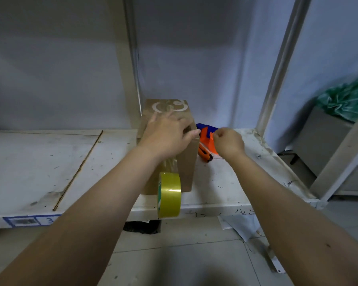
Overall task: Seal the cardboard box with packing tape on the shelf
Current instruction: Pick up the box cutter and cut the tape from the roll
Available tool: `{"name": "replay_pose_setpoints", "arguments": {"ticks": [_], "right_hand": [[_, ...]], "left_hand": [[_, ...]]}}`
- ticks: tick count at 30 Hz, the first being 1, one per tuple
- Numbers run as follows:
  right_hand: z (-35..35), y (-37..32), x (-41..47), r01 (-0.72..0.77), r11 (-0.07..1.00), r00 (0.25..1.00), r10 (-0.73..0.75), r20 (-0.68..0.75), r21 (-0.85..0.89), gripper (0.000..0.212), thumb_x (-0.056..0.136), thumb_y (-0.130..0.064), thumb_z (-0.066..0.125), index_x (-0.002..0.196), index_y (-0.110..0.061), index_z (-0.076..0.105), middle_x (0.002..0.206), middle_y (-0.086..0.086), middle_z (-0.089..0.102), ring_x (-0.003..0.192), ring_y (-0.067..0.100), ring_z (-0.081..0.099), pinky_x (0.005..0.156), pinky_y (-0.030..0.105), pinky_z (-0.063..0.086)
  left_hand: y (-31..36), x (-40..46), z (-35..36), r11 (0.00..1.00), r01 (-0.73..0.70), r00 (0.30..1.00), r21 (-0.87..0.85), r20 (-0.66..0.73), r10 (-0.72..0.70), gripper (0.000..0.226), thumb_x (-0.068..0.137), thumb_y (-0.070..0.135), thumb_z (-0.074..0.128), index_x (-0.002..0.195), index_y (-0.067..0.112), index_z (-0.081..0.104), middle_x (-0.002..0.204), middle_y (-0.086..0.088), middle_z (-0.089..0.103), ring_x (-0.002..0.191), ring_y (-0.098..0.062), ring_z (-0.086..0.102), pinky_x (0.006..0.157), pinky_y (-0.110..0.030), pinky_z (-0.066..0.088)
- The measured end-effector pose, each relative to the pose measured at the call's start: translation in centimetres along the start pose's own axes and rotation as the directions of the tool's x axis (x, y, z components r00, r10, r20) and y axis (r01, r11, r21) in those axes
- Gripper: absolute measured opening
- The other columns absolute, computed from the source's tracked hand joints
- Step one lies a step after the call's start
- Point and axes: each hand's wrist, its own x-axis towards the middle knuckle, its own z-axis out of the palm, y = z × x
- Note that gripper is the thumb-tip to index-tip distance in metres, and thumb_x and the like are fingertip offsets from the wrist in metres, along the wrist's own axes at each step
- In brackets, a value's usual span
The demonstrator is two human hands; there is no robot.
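Observation:
A brown cardboard box point(186, 162) with a white logo on top stands on the white shelf point(50, 162). My left hand point(170, 135) lies flat on the box top, fingers spread, pressing down. A yellow roll of packing tape point(169, 195) hangs in front of the box by a clear strip stuck to the box's near face. My right hand point(228, 142) is closed into a fist just right of the box, beside an orange and blue tape dispenser point(208, 137). Whether the fist pinches anything is not visible.
An orange utility knife point(205, 154) lies on the shelf to the right of the box. Metal shelf posts point(277, 65) rise behind and to the right. A grey cabinet with green plastic point(347, 98) stands at far right. Paper scraps point(240, 223) lie on the floor below.

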Motion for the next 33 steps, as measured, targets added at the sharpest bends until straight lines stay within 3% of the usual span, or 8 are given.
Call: {"name": "replay_pose_setpoints", "arguments": {"ticks": [3, 7, 11, 13, 22, 25, 29, 33], "right_hand": [[2.8, 1.9, 2.1, -0.037, 0.994, 0.982, 0.056, 0.179, -0.104, 0.031, 0.094, -0.017, 0.044, 0.063, -0.012, 0.05, 0.066, 0.007, 0.048, 0.072, 0.029, 0.051, 0.054, 0.026, 0.033], [5.7, 3.4, 3.8, 0.011, 0.994, 0.975, 0.014, 0.222, -0.11, 0.038, 0.094, -0.035, 0.046, 0.058, -0.025, 0.038, 0.077, 0.008, 0.053, 0.074, 0.024, 0.049, 0.065, 0.029, 0.037], [8.4, 4.0, 5.2, 0.087, 0.99, 0.974, -0.061, 0.22, -0.114, 0.019, 0.098, -0.024, 0.041, 0.091, -0.021, 0.059, 0.094, 0.011, 0.064, 0.086, 0.029, 0.059, 0.063, 0.031, 0.041], [9.2, 4.3, 5.8, 0.135, 0.974, 0.968, -0.09, 0.235, -0.182, 0.026, 0.098, -0.018, 0.039, 0.113, -0.012, 0.059, 0.111, 0.012, 0.065, 0.1, 0.031, 0.06, 0.078, 0.036, 0.047], [10.6, 4.2, 5.4, 0.242, 0.861, 0.967, -0.175, 0.186, -0.448, 0.026, 0.092, -0.016, 0.047, 0.115, -0.007, 0.055, 0.11, 0.017, 0.064, 0.099, 0.034, 0.059, 0.083, 0.041, 0.045], [9.8, 4.0, 4.4, 0.175, 0.933, 0.972, -0.112, 0.208, -0.314, 0.033, 0.095, -0.014, 0.045, 0.127, -0.015, 0.051, 0.114, 0.019, 0.062, 0.101, 0.035, 0.06, 0.082, 0.043, 0.05], [8.3, 3.6, 3.2, -0.117, 0.99, 0.976, 0.1, 0.191, 0.08, 0.033, 0.092, -0.014, 0.049, 0.124, -0.008, 0.048, 0.122, 0.019, 0.057, 0.11, 0.037, 0.058, 0.089, 0.042, 0.051], [5.1, 2.9, 0.8, -0.391, 0.649, 0.916, 0.202, 0.348, 0.653, 0.024, 0.095, -0.008, 0.045, 0.119, -0.004, 0.046, 0.103, 0.015, 0.059, 0.084, 0.026, 0.064, 0.06, 0.028, 0.053]], "left_hand": [[0.3, 0.9, 0.7, 0.999, 0.0, 0.999, -0.046, 0.048, 0.003, 0.054, 0.092, 0.061, 0.025, 0.125, 0.031, 0.055, 0.13, 0.005, 0.059, 0.12, -0.025, 0.053, 0.092, -0.041, 0.046], [0.4, 0.4, 0.9, 0.999, 0.021, 1.0, -0.039, -0.003, -0.021, 0.053, 0.092, 0.06, 0.026, 0.127, 0.031, 0.055, 0.129, 0.004, 0.059, 0.118, -0.023, 0.054, 0.091, -0.042, 0.047], [0.3, 0.0, 1.0, 0.999, 0.033, 0.999, -0.013, -0.01, -0.033, 0.055, 0.093, 0.059, 0.023, 0.134, 0.034, 0.049, 0.137, 0.006, 0.054, 0.125, -0.019, 0.049, 0.097, -0.038, 0.041], [0.6, 0.1, 1.0, 1.0, 0.025, 1.0, -0.014, -0.011, -0.025, 0.056, 0.093, 0.059, 0.021, 0.138, 0.035, 0.045, 0.141, 0.007, 0.051, 0.129, -0.017, 0.046, 0.099, -0.038, 0.039], [0.4, 0.0, 1.2, 0.999, 0.016, 1.0, -0.033, -0.018, -0.017, 0.056, 0.094, 0.057, 0.022, 0.14, 0.034, 0.042, 0.146, 0.005, 0.046, 0.135, -0.018, 0.04, 0.103, -0.039, 0.034], [0.3, -0.1, 1.2, 0.999, 0.017, 1.0, -0.04, -0.015, -0.018, 0.053, 0.095, 0.056, 0.024, 0.14, 0.034, 0.043, 0.146, 0.004, 0.046, 0.135, -0.019, 0.039, 0.101, -0.04, 0.035], [0.1, 0.1, 1.4, 0.999, 0.01, 1.0, -0.041, -0.002, -0.01, 0.053, 0.095, 0.056, 0.023, 0.137, 0.033, 0.045, 0.145, 0.001, 0.048, 0.136, -0.02, 0.04, 0.101, -0.043, 0.037], [0.1, -0.1, 1.5, 0.999, -0.018, 0.997, -0.034, -0.071, 0.015, 0.05, 0.096, 0.053, 0.026, 0.127, 0.028, 0.056, 0.127, 0.0, 0.06, 0.122, -0.023, 0.052, 0.092, -0.041, 0.042]]}}
